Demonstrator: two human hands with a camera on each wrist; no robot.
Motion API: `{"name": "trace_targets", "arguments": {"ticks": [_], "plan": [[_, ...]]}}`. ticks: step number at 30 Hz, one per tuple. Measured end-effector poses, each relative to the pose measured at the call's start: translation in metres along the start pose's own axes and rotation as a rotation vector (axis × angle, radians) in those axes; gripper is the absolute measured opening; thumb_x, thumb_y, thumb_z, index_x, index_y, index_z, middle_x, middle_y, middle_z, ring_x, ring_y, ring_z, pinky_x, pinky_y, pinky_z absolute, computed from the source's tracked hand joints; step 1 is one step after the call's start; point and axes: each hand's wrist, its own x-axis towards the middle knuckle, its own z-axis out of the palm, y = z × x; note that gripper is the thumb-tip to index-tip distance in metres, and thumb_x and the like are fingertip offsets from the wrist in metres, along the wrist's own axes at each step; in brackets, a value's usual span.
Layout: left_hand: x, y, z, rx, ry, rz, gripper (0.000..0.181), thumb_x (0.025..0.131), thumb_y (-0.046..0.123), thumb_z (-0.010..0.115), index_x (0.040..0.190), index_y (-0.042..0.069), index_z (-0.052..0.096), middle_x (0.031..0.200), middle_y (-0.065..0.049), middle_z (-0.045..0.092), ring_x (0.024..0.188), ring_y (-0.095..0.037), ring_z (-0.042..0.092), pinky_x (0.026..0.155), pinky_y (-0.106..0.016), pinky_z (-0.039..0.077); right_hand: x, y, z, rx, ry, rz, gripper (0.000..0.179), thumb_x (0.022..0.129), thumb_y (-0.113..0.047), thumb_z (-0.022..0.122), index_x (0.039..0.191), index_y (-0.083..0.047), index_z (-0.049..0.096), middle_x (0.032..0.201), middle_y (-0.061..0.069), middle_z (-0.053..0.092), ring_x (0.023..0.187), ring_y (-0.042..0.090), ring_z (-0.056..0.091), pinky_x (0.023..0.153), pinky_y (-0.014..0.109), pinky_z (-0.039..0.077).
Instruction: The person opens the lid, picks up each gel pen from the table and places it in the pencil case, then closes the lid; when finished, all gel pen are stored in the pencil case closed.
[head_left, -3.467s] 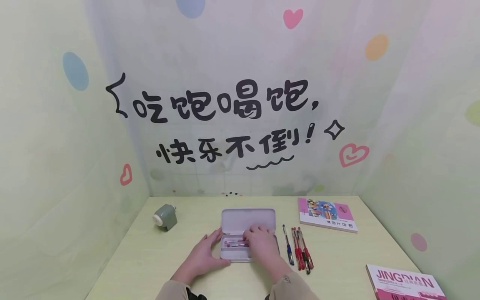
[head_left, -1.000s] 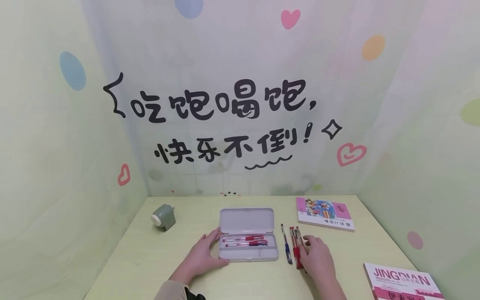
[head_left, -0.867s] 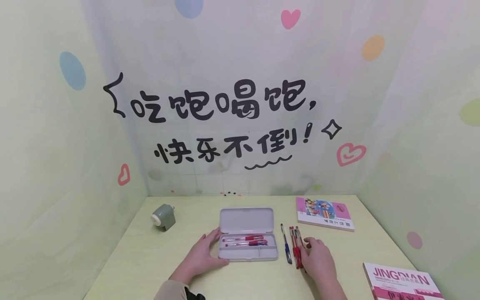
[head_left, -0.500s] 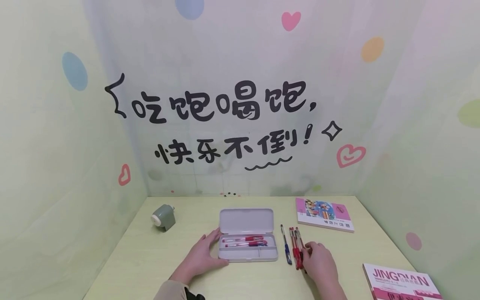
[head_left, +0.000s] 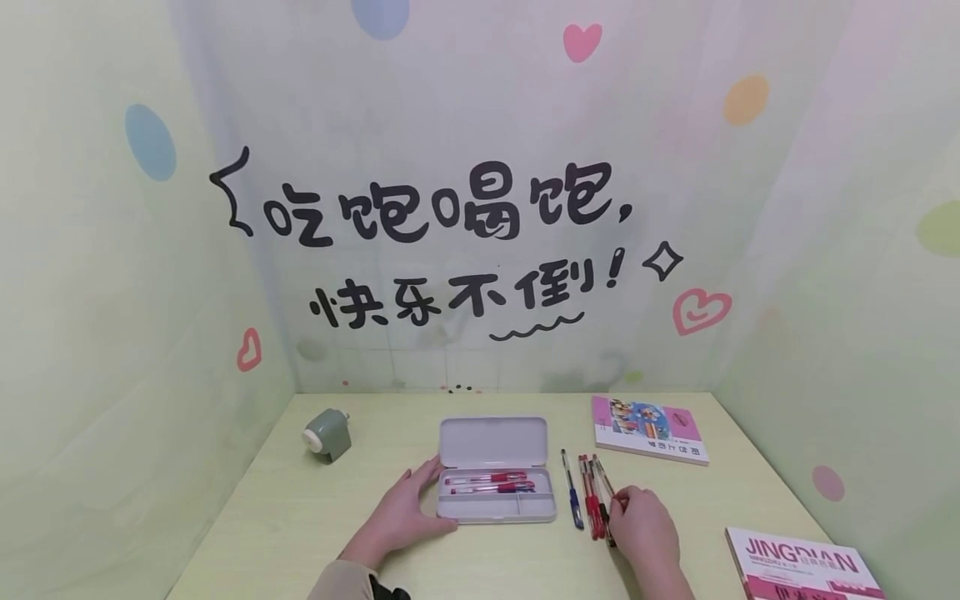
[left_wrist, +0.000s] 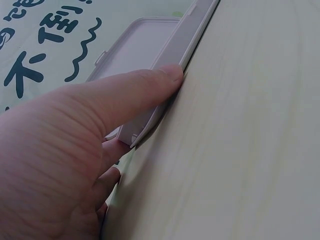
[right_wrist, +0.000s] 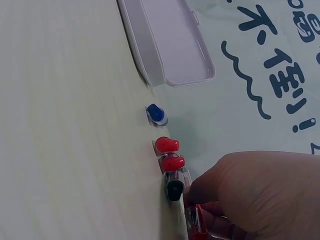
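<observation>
An open, pale lilac pencil case [head_left: 498, 506] stands on the table with red-gripped pens [head_left: 491, 477] lying in its back compartment. My left hand [head_left: 405, 512] holds the case's left end, thumb [left_wrist: 145, 90] along the front wall and fingers behind it. To the right of the case my right hand [head_left: 645, 529] pinches a red pen [right_wrist: 196, 222], largely covered by the fingers in the head view. Beside that hand lie two red pens [head_left: 592, 508] and a black pen [right_wrist: 174, 187]. A blue pen [head_left: 573, 492] lies apart, nearer the case.
At the back left stands a grey-green pencil sharpener [head_left: 327, 435]. A pink-and-white book [head_left: 649, 429] lies at the back right, another book [head_left: 802, 562] at the front right. Printed curtains [head_left: 480, 358] enclose the table on three sides.
My right hand has left the case, where red pens now show, and gone to the pens on the right. It shifts slightly right with a red pen, exposing the black one. Left hand stays put.
</observation>
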Motion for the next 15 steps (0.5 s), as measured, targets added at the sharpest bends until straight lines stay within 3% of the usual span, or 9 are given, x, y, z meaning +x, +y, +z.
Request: {"name": "trace_targets", "arguments": {"ticks": [8, 15], "plan": [[0.0, -0.002, 0.001, 0.0, 0.01, 0.006, 0.125, 0.072, 0.055, 0.098, 0.173, 0.019, 0.035, 0.168, -0.004, 0.057, 0.163, -0.048, 0.039, 0.138, -0.071, 0.02, 0.001, -0.01, 0.004, 0.01, 0.086, -0.063, 0.024, 0.103, -0.017, 0.069, 0.118, 0.001, 0.075, 0.098, 0.013, 0.067, 0.082, 0.022, 0.06, 0.068, 0.038, 0.055], [0.001, -0.002, 0.002, 0.003, 0.009, -0.002, 0.125, 0.071, 0.054, 0.099, 0.173, 0.02, 0.036, 0.167, -0.003, 0.057, 0.163, -0.046, 0.04, 0.139, -0.069, 0.019, -0.001, -0.025, 0.009, 0.054, 0.167, -0.156, 0.022, 0.105, -0.016, 0.069, 0.121, -0.004, 0.076, 0.11, 0.015, 0.071, 0.094, 0.028, 0.067, 0.084, 0.054, 0.061]]}}
